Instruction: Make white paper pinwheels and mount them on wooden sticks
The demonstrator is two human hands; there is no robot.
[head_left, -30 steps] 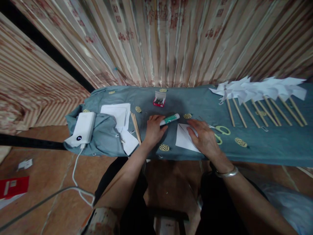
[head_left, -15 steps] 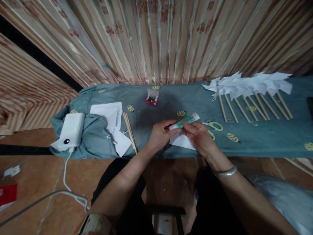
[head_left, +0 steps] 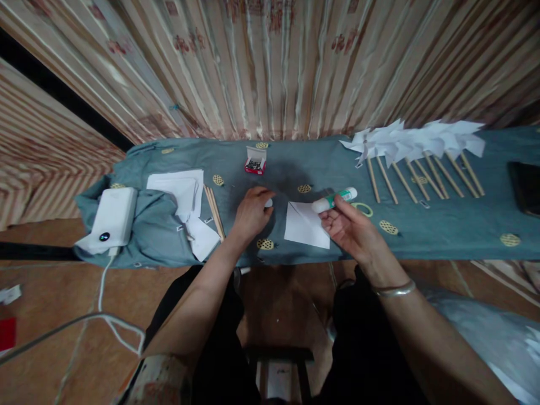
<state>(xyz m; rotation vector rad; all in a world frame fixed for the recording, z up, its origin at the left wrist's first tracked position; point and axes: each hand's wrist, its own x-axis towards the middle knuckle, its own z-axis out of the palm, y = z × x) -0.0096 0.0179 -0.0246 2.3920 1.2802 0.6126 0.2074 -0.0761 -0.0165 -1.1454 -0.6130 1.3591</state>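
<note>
A glue stick with a green label is gripped in my right hand, tilted above the paper. Between the fingers of my left hand is its small white cap, low over the cloth. A square of white paper with a cut or crease line lies between my hands. Partly behind my right hand are the scissors, of which a pale green handle shows.
A red box of small metal pieces stands open at the back. Paper sheets, wooden sticks and a white power bank with a cable lie left. Several paper pinwheels on sticks lie right, before a dark object.
My hands have moved apart. The left went left with the cap, off the glue stick, which stays in my right hand. More of the paper square now shows. The view has shifted slightly.
</note>
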